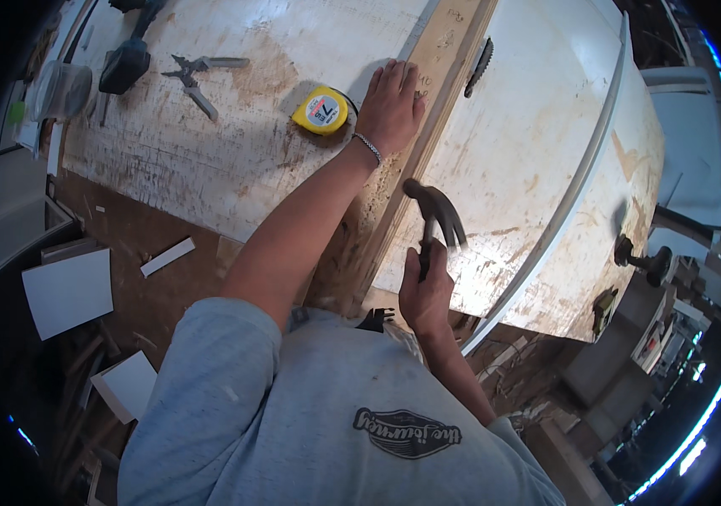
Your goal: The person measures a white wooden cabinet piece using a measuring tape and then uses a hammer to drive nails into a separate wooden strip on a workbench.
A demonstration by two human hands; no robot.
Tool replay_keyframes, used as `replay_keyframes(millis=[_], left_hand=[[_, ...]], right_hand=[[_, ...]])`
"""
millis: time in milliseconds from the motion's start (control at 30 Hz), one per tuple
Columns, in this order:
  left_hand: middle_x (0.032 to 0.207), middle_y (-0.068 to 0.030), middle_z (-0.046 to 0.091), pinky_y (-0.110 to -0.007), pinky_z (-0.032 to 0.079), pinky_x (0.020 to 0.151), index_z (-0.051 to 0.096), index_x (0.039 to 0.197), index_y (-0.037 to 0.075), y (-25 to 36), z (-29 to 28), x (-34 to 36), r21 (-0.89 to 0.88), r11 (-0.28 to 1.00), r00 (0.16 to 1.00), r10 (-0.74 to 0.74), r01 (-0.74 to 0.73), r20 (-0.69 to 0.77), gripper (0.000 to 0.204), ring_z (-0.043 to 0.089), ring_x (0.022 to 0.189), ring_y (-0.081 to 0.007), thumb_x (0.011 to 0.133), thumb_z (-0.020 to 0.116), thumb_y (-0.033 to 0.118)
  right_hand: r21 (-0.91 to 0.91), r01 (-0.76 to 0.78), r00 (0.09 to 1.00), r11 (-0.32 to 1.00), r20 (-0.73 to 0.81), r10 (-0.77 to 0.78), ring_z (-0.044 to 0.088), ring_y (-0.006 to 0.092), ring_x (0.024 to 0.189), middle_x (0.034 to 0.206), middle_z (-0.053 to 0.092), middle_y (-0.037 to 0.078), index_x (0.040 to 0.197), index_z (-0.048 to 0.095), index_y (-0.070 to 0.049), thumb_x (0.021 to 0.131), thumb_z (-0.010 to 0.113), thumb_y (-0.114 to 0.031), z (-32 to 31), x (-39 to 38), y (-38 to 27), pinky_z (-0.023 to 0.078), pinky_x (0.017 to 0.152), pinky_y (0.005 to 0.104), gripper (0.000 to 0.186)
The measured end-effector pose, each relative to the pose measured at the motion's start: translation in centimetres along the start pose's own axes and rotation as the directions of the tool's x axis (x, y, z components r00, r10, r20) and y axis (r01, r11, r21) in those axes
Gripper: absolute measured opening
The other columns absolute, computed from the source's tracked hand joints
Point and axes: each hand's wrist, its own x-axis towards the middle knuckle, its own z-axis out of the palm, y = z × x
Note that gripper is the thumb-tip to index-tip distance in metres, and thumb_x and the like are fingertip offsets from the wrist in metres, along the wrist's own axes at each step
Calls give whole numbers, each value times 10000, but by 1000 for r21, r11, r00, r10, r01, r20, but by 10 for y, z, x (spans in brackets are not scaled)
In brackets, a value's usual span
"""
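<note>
Nearest, the right hand is clenching the handle of a claw hammer, whose head is hanging by the right edge of a long wooden board; whether metal and wood are touching, I cannot tell. The board is running away from the person across the white worktable. Farther along it, the left hand is resting palm down over its left edge, fingers nearly straight and slightly spread; I cannot tell whether they are pressing hard. A yellow tape measure is lying just beside that hand, and beyond, to the left, grey pliers are lying with handles splayed. Hammer work on the board seems to be going on, the left hand probably steadying it; no nail is showing clearly, so the next move would be calling for careful aim and a steady board
</note>
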Motion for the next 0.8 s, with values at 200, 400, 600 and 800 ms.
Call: replay_keyframes(millis=[200, 400, 600, 800], left_hand=[[1302, -275, 473, -520, 322, 1112, 434, 1332, -60, 1, 1, 0, -19, 999, 998, 35, -36, -58, 499, 427, 1285, -436, 933, 560, 212], [1308, -245, 528, -489, 417, 1031, 505, 1261, -35, -15, -13, 8, -106, 994, 996, 19, -10, 87, 409, 512, 1218, -424, 932, 559, 202], [1139, -120, 666, -285, 469, 935, 591, 1264, -22, -12, -164, -31, -664, 567, 871, -365, 488, 328, 395, 626, 1055, -161, 1030, 526, 289], [1186, -127, 620, -347, 458, 955, 499, 1331, 10, 37, -181, -177, -518, 124, 514, -448, 846, 732, 623, 603, 1089, -196, 1019, 429, 545]], right_hand=[[-187, -42, 974, 982, 209, 81, 619, 521, 753, 837, 635, 318, 1188, 443, -22, 991, 528, -181, 22, 3, 30, 494, 609, 566, 267], [-209, -41, 975, 977, 206, 85, 613, 520, 766, 850, 637, 316, 1166, 447, -50, 989, 500, -208, 34, -6, 30, 486, 655, 585, 243], [64, 7, 999, 998, 51, -10, 621, 454, 936, 1046, 630, 281, 1330, 468, -88, 931, 570, -183, 32, 15, 11, 492, 793, 527, 423], [187, 581, 807, 792, -8, -591, 587, 349, 1031, 1083, 621, 149, 1229, 578, -42, 923, 601, -171, 6, -5, 13, 478, 886, 432, 333]])
